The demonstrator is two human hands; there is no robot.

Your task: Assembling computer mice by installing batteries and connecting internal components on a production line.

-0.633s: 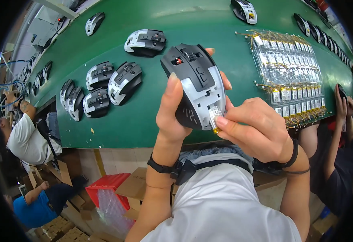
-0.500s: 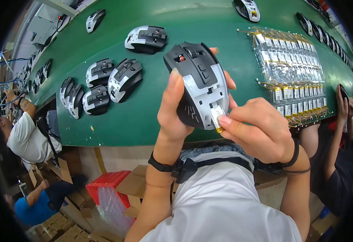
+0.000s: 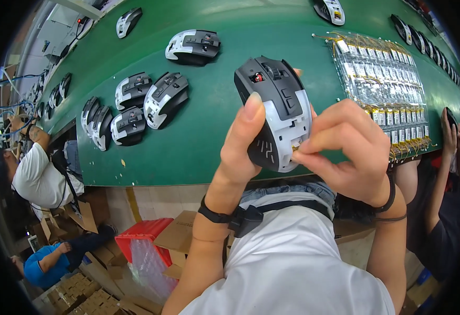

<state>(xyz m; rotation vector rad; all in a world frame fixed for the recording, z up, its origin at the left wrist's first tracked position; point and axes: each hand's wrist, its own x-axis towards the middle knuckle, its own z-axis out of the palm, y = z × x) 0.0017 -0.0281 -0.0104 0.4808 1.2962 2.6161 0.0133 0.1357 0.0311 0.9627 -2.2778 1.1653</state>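
So since a moment ago the right hand has shifted up and bunched tighter, and the battery that was sticking out of the mouse under those fingers is now mostly out of sight. The mouse and the left hand have slid a bit to the right too.

Left hand is wrapped around the mouse, thumb up along its near side, fingertips peeking out on the far side. Mouse is tipped up, grey-and-white shell facing the camera, black side panel by the left palm. Right thumb and fingertip are pinched together on the battery's yellow end, right at the lower white part of the shell. Can't tell how far in it sits, fingers are in the way.

Just past the right hand there's a clear plastic tray with rows of small silver wired batteries, partly hidden by that hand. Off to the left of the left hand is a cluster of similar mice on the green desk, and another mouse sits farther out, beyond that hand. Below and left of the left wrist, there's a red bin beside a cardboard box.
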